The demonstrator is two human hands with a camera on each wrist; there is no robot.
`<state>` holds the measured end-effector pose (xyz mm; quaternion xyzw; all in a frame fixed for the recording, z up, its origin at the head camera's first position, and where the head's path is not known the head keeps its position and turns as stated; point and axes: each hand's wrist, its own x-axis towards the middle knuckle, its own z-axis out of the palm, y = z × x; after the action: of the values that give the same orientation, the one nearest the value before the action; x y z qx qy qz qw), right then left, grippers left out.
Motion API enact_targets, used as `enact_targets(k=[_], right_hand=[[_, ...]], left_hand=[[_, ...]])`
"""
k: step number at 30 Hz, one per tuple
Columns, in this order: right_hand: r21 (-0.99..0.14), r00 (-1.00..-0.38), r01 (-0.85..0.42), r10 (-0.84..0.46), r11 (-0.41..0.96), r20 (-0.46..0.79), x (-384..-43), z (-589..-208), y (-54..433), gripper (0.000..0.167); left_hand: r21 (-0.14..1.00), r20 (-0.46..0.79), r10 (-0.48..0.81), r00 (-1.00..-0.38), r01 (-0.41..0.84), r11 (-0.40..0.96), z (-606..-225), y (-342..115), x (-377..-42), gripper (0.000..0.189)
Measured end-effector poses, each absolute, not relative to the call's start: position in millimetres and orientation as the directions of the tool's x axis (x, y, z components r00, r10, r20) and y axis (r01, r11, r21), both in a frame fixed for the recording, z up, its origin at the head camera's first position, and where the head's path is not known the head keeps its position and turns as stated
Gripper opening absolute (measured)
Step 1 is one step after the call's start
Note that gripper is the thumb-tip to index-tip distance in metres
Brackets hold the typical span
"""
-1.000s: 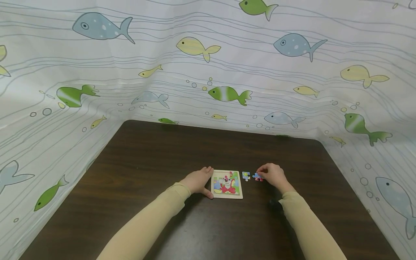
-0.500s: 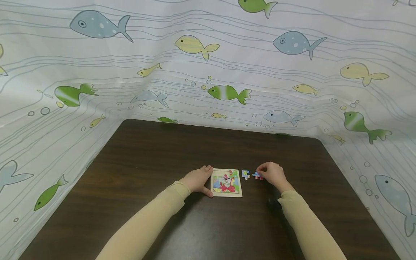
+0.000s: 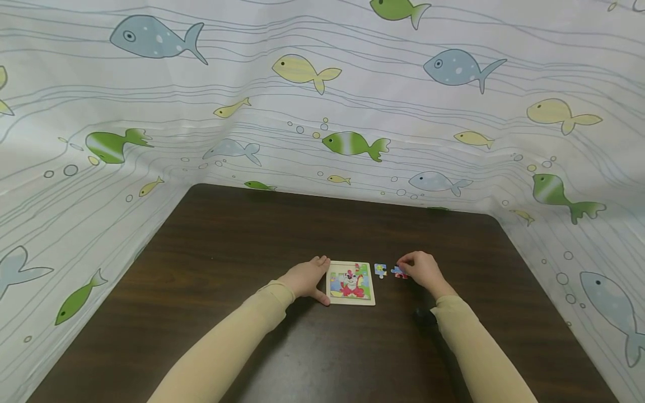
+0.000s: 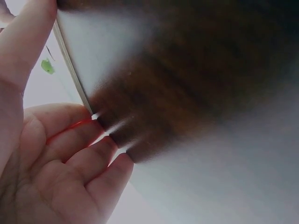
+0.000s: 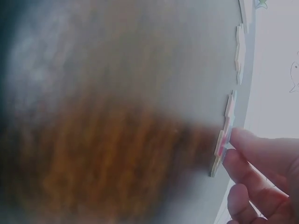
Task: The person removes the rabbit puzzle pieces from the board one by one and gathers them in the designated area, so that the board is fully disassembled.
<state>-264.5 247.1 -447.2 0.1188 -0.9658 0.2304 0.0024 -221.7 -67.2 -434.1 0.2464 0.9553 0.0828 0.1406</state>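
Observation:
My left hand (image 3: 305, 278) lies along the left side of a square wooden puzzle tray (image 3: 351, 303), thumb at the near corner and fingertips at the far one. In the left wrist view its fingers (image 4: 105, 161) reach fairly straight to the table beside the tray's edge (image 4: 72, 70). The tray holds a partly filled cartoon picture; its top and left strips show bare wood. To the right, the thumb and forefinger of my right hand (image 3: 424, 272) pinch a blue and red puzzle piece (image 3: 400, 273), seen edge-on (image 5: 223, 140) at the table in the right wrist view.
A second loose puzzle piece (image 3: 380, 270), blue and yellow, lies between the tray and my right hand. The dark wooden table (image 3: 242, 240) is bounded by a white fish-patterned curtain (image 3: 282, 123) at the back and both sides.
The head view shifts very slightly. Both hands, the tray and the two loose pieces keep their places.

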Motion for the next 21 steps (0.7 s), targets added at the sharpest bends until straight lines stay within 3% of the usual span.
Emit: enact_targets(k=[21], right_hand=[[-0.492, -0.949, -0.296, -0.311, 0.819, 0.053, -264.1, -439.0, 209.6, 0.019]], left_hand=[[0.216, -0.236, 0.487, -0.841, 0.444, 0.87, -431.6, -66.5, -220.5, 0.105]])
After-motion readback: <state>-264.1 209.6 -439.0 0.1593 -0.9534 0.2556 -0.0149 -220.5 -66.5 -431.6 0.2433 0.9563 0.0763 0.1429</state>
